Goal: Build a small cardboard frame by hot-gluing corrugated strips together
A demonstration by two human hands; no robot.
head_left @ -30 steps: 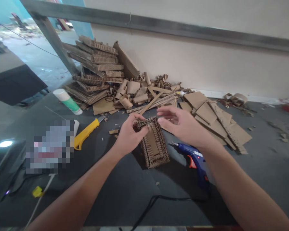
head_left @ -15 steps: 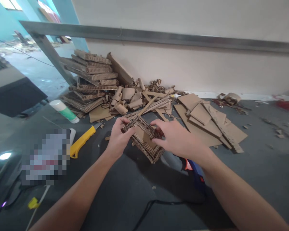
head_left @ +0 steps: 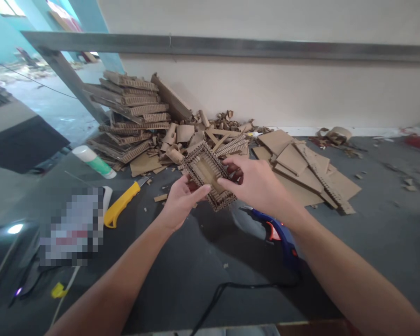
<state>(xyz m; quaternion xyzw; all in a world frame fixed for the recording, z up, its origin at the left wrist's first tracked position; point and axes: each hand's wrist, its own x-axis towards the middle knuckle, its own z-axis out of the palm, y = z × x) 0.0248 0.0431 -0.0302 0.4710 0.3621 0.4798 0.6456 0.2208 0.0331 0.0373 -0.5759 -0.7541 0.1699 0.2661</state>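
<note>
The tray (head_left: 207,173), a small rectangular frame of corrugated card with ribbed, open-fluted walls, is held tilted in the air above the dark surface (head_left: 196,275). The left hand (head_left: 180,200) supports its near-left edge and the right hand (head_left: 259,186) pinches its right side. The step looks like turning it over for a check. Any further handling calls for a light grip, since the fluted edges would crush. A blue glue gun (head_left: 278,233) lies just near-right, a yellow knife (head_left: 121,205) to the left, and scrap card (head_left: 133,116) is piled far.

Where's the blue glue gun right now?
In the head view, the glue gun lies on the table right of centre, just below the right hand holding the cardboard frame.
</note>
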